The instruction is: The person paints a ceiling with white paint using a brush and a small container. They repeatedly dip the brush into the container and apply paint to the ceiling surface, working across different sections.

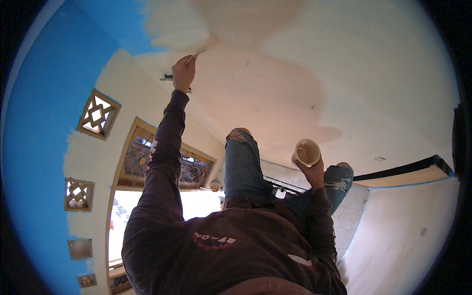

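Note:
My left hand grips a paintbrush by its handle. The bristle end is at the pale painted surface, a little beside a ragged edge of blue paint; whether it touches is hard to tell. That surface has uneven cream and beige patches. My right hand is wrapped round a pale cup with a beige liquid inside, held beside my knee in torn jeans.
At left, a blue and cream wall has square lattice openings. A wooden-framed doorway with a grille transom opens onto brightness. A dark-edged ledge juts out at right above a pale wall. Tiled wall shows behind my legs.

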A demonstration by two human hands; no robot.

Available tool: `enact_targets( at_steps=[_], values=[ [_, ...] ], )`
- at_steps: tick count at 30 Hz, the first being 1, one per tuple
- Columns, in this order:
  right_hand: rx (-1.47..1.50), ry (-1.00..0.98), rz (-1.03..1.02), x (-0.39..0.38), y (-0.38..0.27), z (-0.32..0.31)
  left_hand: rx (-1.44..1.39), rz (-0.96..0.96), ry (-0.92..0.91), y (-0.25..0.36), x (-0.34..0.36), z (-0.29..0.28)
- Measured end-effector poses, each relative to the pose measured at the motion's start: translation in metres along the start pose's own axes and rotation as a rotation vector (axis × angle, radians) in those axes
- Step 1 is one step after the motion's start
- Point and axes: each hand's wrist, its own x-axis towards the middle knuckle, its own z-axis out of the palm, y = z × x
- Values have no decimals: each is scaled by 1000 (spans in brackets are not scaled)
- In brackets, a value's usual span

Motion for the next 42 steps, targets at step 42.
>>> enact_targets(
  at_steps=[42],
  values=[
    [-4, 3, 22, 1, 8, 3, -229, 117, 15, 17, -42, -2]
  ],
)
